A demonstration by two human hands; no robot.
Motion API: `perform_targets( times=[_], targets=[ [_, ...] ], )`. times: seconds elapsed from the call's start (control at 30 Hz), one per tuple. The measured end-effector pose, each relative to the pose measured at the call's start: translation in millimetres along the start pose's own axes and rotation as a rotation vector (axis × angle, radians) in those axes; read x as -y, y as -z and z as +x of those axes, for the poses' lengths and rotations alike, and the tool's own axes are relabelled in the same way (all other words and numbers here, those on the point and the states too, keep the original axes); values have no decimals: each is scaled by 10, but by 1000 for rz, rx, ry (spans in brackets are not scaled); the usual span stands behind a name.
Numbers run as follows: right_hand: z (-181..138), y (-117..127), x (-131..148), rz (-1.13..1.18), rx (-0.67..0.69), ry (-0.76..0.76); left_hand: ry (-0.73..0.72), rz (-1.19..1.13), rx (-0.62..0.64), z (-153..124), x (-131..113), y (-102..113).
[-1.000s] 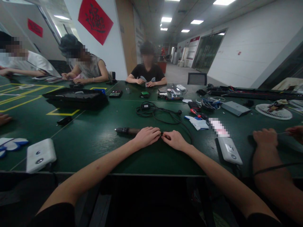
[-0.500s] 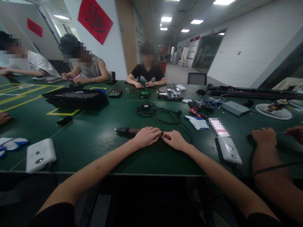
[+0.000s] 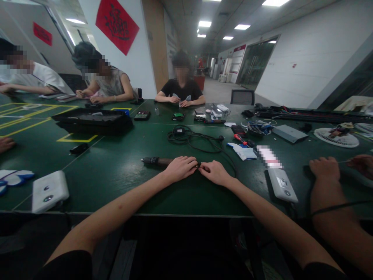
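Note:
A dark electric screwdriver (image 3: pixel 159 161) with a metal chuck lies sideways on the green table, its tip pointing left. My left hand (image 3: pixel 181 168) is wrapped over its rear body. At its back end, my right hand (image 3: pixel 215 172) pinches a small dark part, perhaps the cord's connector; the fingers hide most of it. Both hands nearly meet there, resting low over the tabletop. Behind them lies a black cable (image 3: pixel 192 140) in loose loops, one run of it curving down toward my right hand.
White boxes (image 3: pixel 50 191) (image 3: pixel 282 184) stand left and right. A glove (image 3: pixel 244 151) and a red-handled screwdriver (image 3: pixel 240 139) lie at right. A black tray (image 3: pixel 93 118) is at back left. A co-worker's arm (image 3: pixel 330 198) is close on my right. Other people sit across and at left.
My hands stay almost in place, with only a slight shift of the fingers at the screwdriver's rear end. Across the table, a person's hand has lifted a little from the tabletop.

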State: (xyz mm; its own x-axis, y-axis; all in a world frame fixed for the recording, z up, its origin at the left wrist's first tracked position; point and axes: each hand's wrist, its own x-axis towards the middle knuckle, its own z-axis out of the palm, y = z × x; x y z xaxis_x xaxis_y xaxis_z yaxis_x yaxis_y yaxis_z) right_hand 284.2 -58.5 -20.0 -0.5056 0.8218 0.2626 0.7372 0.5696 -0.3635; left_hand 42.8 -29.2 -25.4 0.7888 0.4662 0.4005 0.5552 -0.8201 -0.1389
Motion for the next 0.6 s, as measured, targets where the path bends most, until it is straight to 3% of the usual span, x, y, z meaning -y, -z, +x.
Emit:
perform_targets(
  times=[0.6],
  targets=[
    [6,-10,-13,4,18,-22,-34,12,15,-4,18,3]
  ],
)
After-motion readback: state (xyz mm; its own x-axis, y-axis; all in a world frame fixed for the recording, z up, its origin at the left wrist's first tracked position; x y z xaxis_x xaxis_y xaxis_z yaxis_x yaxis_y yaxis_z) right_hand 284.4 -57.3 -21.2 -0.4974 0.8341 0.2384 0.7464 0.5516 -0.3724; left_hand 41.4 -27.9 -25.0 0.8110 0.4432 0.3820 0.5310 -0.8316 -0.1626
